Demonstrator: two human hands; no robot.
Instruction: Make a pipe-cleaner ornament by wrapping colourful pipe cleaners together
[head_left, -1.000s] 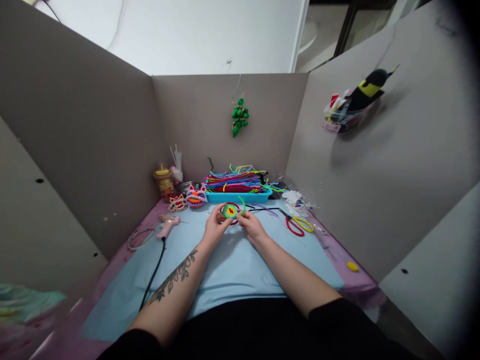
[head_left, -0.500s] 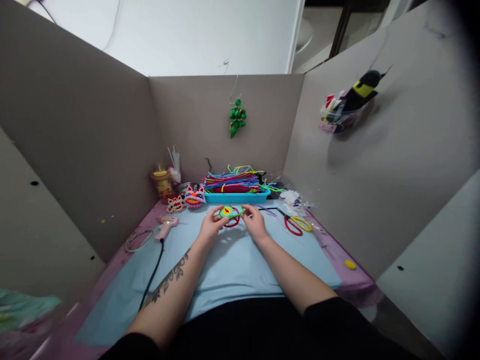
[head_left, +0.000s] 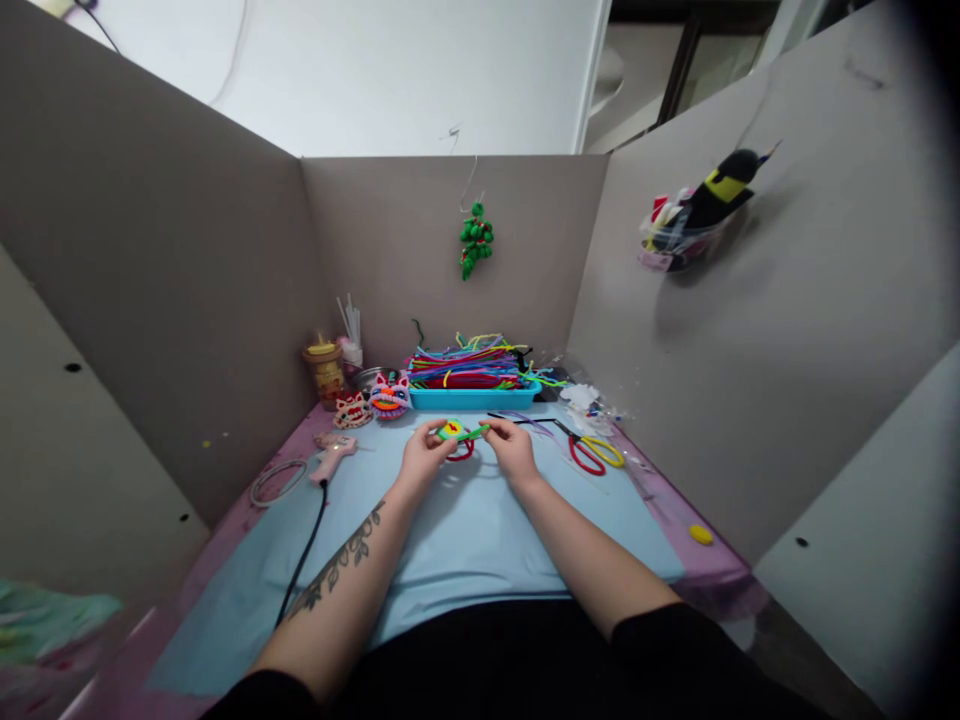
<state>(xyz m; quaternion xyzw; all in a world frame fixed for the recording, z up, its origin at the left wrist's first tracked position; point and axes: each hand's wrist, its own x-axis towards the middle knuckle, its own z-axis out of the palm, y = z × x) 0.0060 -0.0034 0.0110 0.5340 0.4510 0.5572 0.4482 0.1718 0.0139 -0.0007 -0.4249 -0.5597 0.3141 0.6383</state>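
Between my hands is a small pipe-cleaner piece (head_left: 452, 429), yellow and green with a red mark in its middle. My left hand (head_left: 426, 450) pinches it by its left side. A green pipe cleaner (head_left: 474, 434) stretches from the piece to my right hand (head_left: 511, 445), whose thumb and fingers close on its end. Below them a red pipe-cleaner loop (head_left: 462, 453) shows, partly hidden by my left fingers; whether it is joined to the piece I cannot tell. Scissors (head_left: 589, 452) with red and yellow handles lie to the right of my right hand.
A blue tray (head_left: 480, 398) heaped with coloured pipe cleaners stands at the back. Two lion-head figures (head_left: 389, 397) sit left of it. A pink glue gun (head_left: 332, 458) with a black cord lies at left. Grey panels enclose three sides; a yellow disc (head_left: 700, 535) lies far right.
The green pipe-cleaner part was a wider, leaf-like loop and now looks narrow, drawn toward my right hand. Both hands stay in nearly the same place; the view has shifted slightly.
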